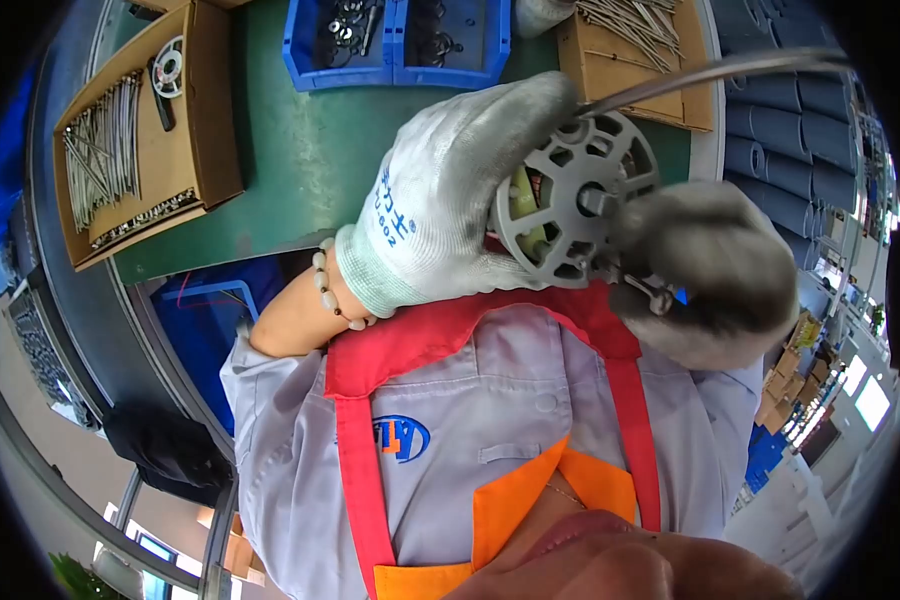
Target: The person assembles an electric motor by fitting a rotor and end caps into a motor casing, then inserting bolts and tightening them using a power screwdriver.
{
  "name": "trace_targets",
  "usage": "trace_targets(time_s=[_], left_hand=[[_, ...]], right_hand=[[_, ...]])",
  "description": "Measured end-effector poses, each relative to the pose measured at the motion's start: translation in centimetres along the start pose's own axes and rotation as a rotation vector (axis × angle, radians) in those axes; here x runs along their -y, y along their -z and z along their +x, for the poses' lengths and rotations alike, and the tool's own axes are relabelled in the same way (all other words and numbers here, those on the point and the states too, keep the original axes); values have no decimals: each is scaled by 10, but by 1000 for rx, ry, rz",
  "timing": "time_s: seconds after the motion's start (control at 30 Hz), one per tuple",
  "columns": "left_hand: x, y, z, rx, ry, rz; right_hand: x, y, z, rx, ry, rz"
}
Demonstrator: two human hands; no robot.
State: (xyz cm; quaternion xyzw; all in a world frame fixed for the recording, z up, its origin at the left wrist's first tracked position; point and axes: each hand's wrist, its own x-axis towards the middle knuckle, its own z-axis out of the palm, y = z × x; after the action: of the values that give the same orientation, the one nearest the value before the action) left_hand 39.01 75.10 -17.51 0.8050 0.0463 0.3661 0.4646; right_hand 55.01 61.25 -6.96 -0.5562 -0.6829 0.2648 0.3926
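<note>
My left hand point(425, 190), in a white glove with a grey palm, is closed around a round grey slotted metal housing point(570, 215). It looks like a motor end cover, with yellowish parts inside and a short shaft stub at its middle. By the left thumb, a long shiny metal rod point(710, 80) runs toward the upper right; whether it touches the housing I cannot tell. My right hand point(715, 275), also gloved and smeared by motion, is curled at the housing's right side. A thin metal piece with a rounded end point(660, 300) shows at its fingers.
On the green table point(300, 160), a cardboard box point(205, 110) at left holds long metal rods and a small white wheel-like part. Blue bins point(395, 75) with small metal hardware stand at the back. Another cardboard box point(620, 85) of rods is at back right. A blue crate point(195, 320) sits below the table.
</note>
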Motion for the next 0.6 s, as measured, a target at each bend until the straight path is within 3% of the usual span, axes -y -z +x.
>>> trace_targets(time_s=[0.03,0.07,0.17,0.33,0.37,0.5,0.6], left_hand=[[-1,1,0,-8,15,-5],[-1,2,1,-14,9,-7],[-1,11,5,110,-30,-18],[-2,8,4,114,-10,-72],[-4,8,4,144,50,-102],[-15,-4,-3,-11,-89,-3],[-15,-6,-3,-13,-66,0]], right_hand=[[1,-8,-3,-148,-64,124],[-1,-5,-2,-138,-74,130],[-5,16,2,66,225,-394],[-6,27,7,261,163,-394],[-8,25,4,259,152,-389],[-14,18,0,179,193,-302],[-15,19,-3,165,202,-290]])
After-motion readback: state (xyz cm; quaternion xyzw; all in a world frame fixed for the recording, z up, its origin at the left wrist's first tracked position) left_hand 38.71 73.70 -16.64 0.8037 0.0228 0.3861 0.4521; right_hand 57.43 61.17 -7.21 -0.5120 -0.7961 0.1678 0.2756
